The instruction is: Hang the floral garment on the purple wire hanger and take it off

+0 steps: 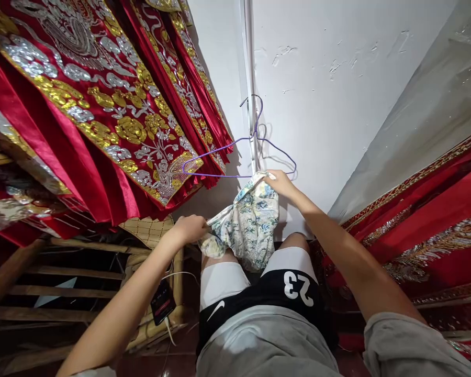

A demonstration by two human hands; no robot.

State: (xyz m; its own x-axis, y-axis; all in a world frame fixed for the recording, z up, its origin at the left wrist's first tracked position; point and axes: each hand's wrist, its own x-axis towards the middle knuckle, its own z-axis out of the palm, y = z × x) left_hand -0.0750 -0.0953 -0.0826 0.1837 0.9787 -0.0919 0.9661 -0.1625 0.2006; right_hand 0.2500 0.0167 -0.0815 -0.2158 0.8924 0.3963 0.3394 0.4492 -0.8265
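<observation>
A pale floral garment with green and blue print hangs between my two hands in front of my knees. My left hand is closed on its lower left edge. My right hand pinches its upper edge, just under the bottom wire of a purple wire hanger. The hanger hooks on a white pipe running up the white wall. The garment's lower part droops over my thighs.
Red garments with gold and silver embroidery hang at the left, more red embroidered cloth at the right. A bamboo chair stands at lower left with a dark phone and white cable on it.
</observation>
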